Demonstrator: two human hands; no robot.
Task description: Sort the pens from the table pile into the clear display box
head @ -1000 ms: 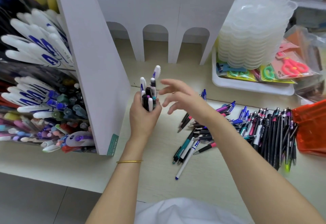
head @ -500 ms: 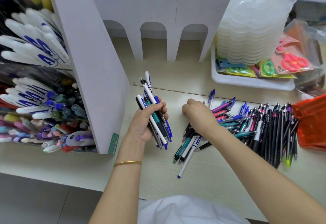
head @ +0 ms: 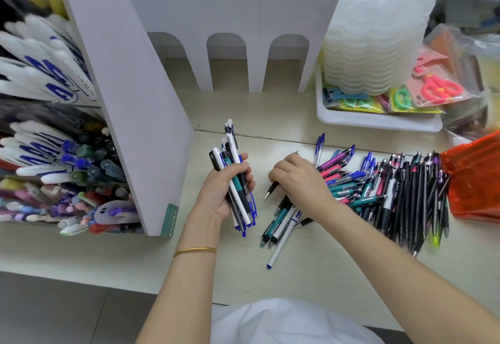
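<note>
My left hand [head: 220, 190] grips a bundle of pens [head: 236, 181], white, black, teal and blue, held tilted above the table. To its right my right hand [head: 296, 178] is curled down on the pen pile [head: 384, 189] and pinches a dark pen [head: 271, 190] whose silver tip sticks out to the left. More pens [head: 281, 224] lie loose below that hand. The clear display box [head: 54, 132], full of white and coloured pens, stands at the left behind a white divider panel [head: 130, 105].
A white tray [head: 376, 123] at the back right carries a stack of translucent dishes [head: 378, 35] and packaged scissors [head: 438, 89]. An orange pouch [head: 476, 178] lies at the right edge. The table's front edge runs below my arms.
My left hand lowered its bundle from upright to tilted. My right hand dropped from the air onto the pile and curled round a pen.
</note>
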